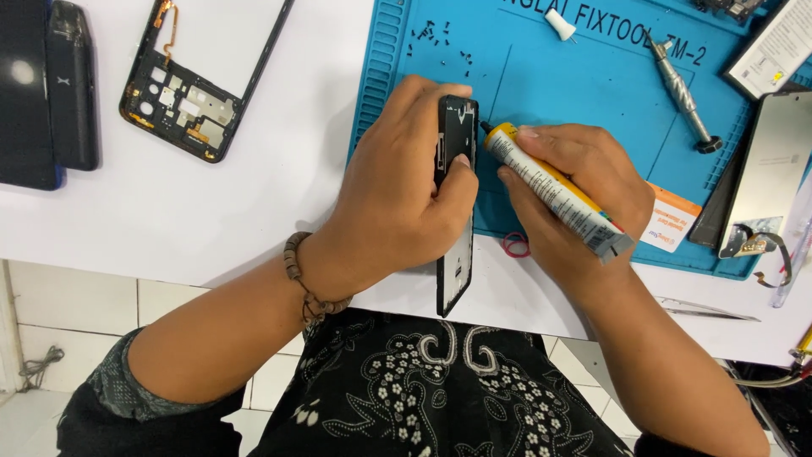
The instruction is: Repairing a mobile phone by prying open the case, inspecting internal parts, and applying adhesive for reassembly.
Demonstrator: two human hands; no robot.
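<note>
Items on the white table [211,228], listed left to right.

1. Dark phones, two: one flat slab [21,93] at the far left edge, and a narrower dark device [72,85] lying just beside it.

2. Open phone body [203,72], one: black rim, circuit parts and metal shields showing at its lower end, an orange flex strip near the top. Lies tilted, well apart from the hands.

3. Blue work mat [592,93], one: ribbed left border, covering the upper right of the table.

4. Screws [440,38], a scatter of small dark ones on the mat's upper left; too small to count.

5. Left hand [393,199]: clenched on the phone frame [455,211], thumb and fingertips pinching its upper part. A bead bracelet [300,275], one, sits on the wrist.

6. Phone frame, one: thin, black, held on edge and upright, its top over the mat, its lower end overhanging the table's near edge.

7. Right hand [575,190]: grasping a glue tube [554,190], fingers wrapped round its middle.

8. Glue tube, one: white and yellow, black nozzle. The nozzle tip touches the frame's right edge near the top.

9. Red rubber band [514,245], one, by the right hand at the mat's edge.

10. White cap [560,24], one, on the mat's top.

11. Metal screwdriver [683,97], one, lying tilted on the mat.

12. Orange-and-white card [672,222], one, at the mat's lower right.

13. Screen panel [770,169], one, with a flex cable at its lower end, at the right margin.

14. Tweezers [706,309], one pair, on the table's near right.
</note>
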